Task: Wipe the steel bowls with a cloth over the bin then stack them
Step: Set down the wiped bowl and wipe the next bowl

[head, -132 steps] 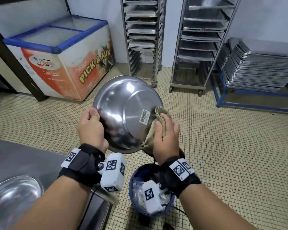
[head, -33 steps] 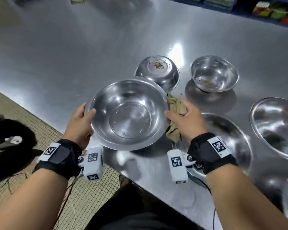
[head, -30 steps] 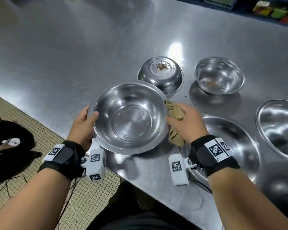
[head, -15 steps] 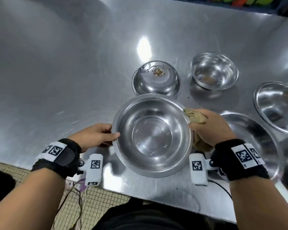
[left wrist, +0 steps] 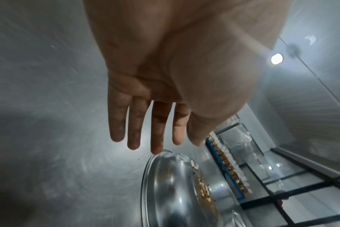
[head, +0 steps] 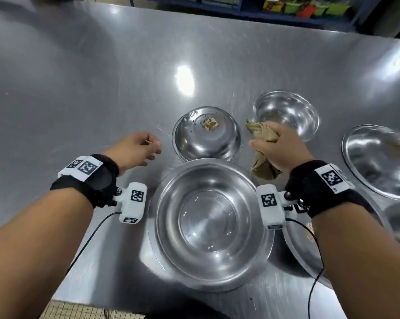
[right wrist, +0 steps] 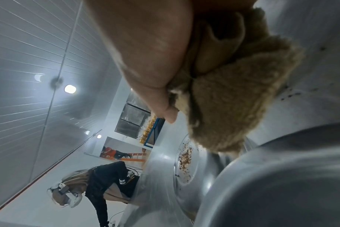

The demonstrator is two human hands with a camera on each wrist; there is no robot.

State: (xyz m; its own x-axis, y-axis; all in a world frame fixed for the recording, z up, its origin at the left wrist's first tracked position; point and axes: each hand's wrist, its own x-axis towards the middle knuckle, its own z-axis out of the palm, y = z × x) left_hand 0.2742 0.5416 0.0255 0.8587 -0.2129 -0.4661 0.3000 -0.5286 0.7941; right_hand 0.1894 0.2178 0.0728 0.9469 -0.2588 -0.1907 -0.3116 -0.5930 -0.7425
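The dirty bowl (head: 207,134) sits upside down on the counter (head: 79,88) between my hands, just right of my empty, loose left hand (head: 134,147), while my right hand (head: 279,148) grips the cloth (head: 261,134).

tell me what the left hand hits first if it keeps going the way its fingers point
Probably the upturned steel bowl with brown crumbs on its base: the open left hand points at its near rim, though height above the table is unclear.

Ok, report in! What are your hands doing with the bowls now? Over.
Left hand empty, open, beside upside-down dirty bowl. Right hand grips cloth. Big clean bowl set down on table, nobody holding it. Nothing blocking.
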